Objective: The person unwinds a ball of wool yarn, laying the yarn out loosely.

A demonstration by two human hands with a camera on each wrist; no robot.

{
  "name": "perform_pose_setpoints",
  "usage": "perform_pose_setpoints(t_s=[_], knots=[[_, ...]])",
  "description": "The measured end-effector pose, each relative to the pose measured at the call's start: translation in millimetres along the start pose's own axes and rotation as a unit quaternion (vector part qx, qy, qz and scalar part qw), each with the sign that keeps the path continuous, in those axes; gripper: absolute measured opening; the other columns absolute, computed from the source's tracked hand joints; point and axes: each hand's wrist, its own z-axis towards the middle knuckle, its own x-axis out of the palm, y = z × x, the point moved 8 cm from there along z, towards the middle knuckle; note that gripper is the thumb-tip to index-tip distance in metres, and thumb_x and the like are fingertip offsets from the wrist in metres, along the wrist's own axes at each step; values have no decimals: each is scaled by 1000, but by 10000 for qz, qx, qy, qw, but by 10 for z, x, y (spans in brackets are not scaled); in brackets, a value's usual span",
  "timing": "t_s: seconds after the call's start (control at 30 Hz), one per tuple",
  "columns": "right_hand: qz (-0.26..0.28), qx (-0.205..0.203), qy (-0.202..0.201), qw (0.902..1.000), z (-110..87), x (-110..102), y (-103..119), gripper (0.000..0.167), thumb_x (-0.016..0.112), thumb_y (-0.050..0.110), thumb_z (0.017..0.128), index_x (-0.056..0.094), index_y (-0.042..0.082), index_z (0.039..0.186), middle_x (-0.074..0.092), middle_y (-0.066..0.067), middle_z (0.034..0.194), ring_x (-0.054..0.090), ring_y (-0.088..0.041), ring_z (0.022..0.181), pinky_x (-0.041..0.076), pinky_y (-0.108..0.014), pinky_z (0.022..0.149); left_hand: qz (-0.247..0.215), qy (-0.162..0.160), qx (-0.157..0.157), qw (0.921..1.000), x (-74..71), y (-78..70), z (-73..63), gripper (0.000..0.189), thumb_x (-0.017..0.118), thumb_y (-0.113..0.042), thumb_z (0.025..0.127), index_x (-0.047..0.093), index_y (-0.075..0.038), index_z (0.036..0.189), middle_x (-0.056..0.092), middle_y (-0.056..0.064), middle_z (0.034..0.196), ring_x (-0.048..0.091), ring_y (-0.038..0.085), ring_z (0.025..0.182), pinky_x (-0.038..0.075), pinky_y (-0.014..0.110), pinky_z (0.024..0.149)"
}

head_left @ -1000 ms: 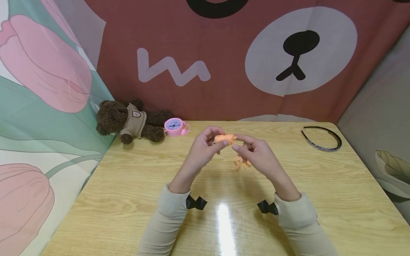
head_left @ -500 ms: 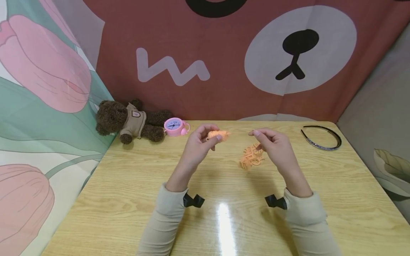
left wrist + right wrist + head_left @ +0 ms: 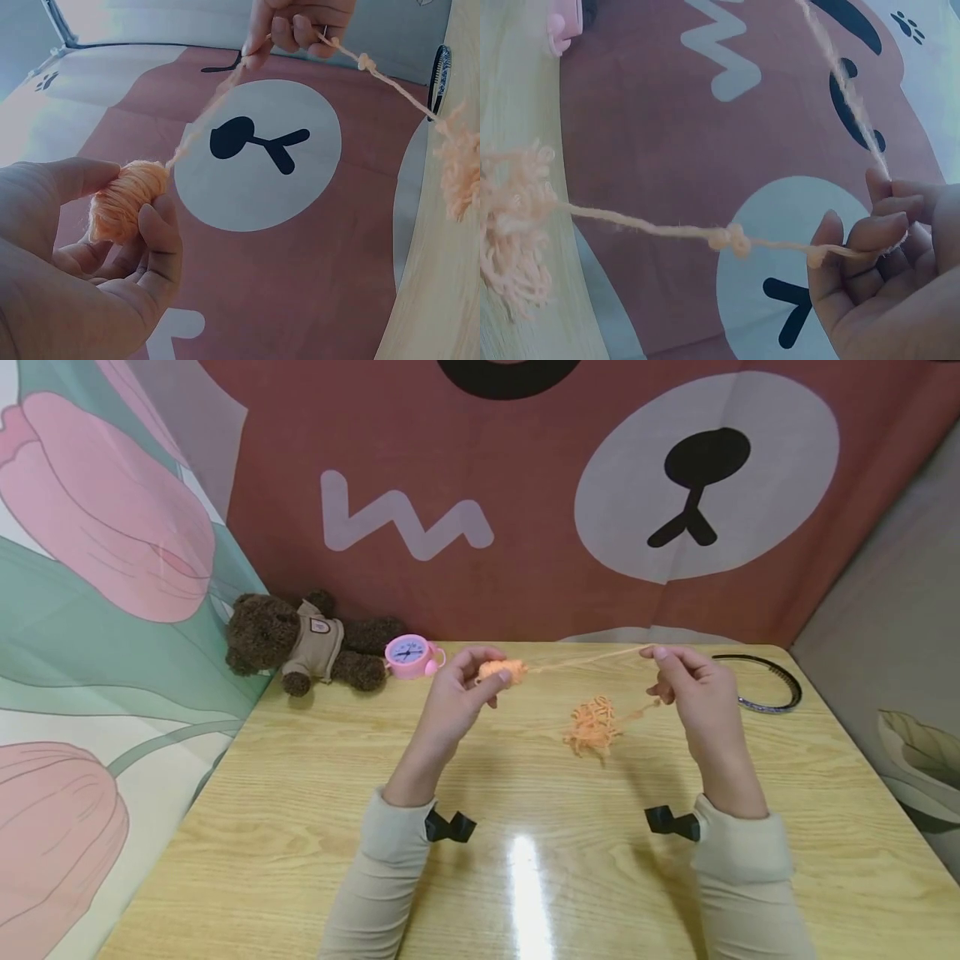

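My left hand (image 3: 459, 693) pinches a small wound bundle of orange yarn (image 3: 129, 201) between thumb and fingers, above the table. From the bundle a yarn strand (image 3: 588, 658) runs taut to my right hand (image 3: 693, 693), whose thumb and index finger pinch it. The same strand passes through the curled fingers of that hand, as the right wrist view shows. It leaves them with small knots (image 3: 730, 239) along it and leads to a loose tangle of orange yarn (image 3: 594, 725) between and below the hands.
On the wooden table (image 3: 300, 827), a brown teddy bear (image 3: 311, 643) lies at the back left beside a pink alarm clock (image 3: 411, 657). A dark headband (image 3: 787, 689) lies at the back right, partly behind my right hand. A bear-print cloth (image 3: 525, 527) hangs behind the table.
My right hand has moved away to the right, drawing out a longer strand. The left hand with the wound bundle has shifted slightly left. More of the loose tangle shows.
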Motion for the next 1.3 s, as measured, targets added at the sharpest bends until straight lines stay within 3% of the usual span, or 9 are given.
perform_pose_setpoints(t_s=[0.23,0.5,0.67,0.87,1.13,1.3], knots=[[294,248,-236,9990,21,-108,-47,42,67,38,96,72,1,115,42,4,57,38,-14,52,57,-21,66,-91,-63,-39,9999,-19,2,8,26,66,-9,98,61,-2,122,63,0,103,56,11,79,50,21,65],[184,560,-469,9972,29,-226,-104,41,68,42,95,73,7,115,50,6,72,41,-11,57,56,-19,65,-114,-43,-2,9999,-32,-18,0,24,65,-10,98,60,-4,122,61,2,105,56,13,81,51,24,67],[-278,644,-102,9975,36,-149,-108,44,67,43,95,70,9,123,57,7,91,51,-10,66,57,-18,68,-119,-35,25,9999,-32,-14,2,25,65,-10,98,60,-3,121,61,2,105,56,13,80,51,22,67],[-531,658,300,9960,40,-46,-102,40,65,43,97,69,15,126,59,9,90,55,-10,69,57,-20,69,-78,-43,7,10000,-34,-5,1,25,65,-11,98,60,-3,122,61,2,103,56,12,80,51,20,66],[-215,417,708,9964,20,47,-64,40,58,40,101,68,9,125,63,6,84,58,-13,72,57,-22,69,-95,-40,-4,9999,-31,-8,-2,25,65,-10,98,60,-2,122,61,2,105,56,12,80,51,21,66],[-707,376,1050,9912,20,111,-105,41,53,41,104,66,10,126,68,8,94,66,-12,81,59,-22,77,-118,16,-29,9999,35,-2,-1,25,65,-9,98,61,-2,121,61,-2,99,56,12,78,50,21,64]])
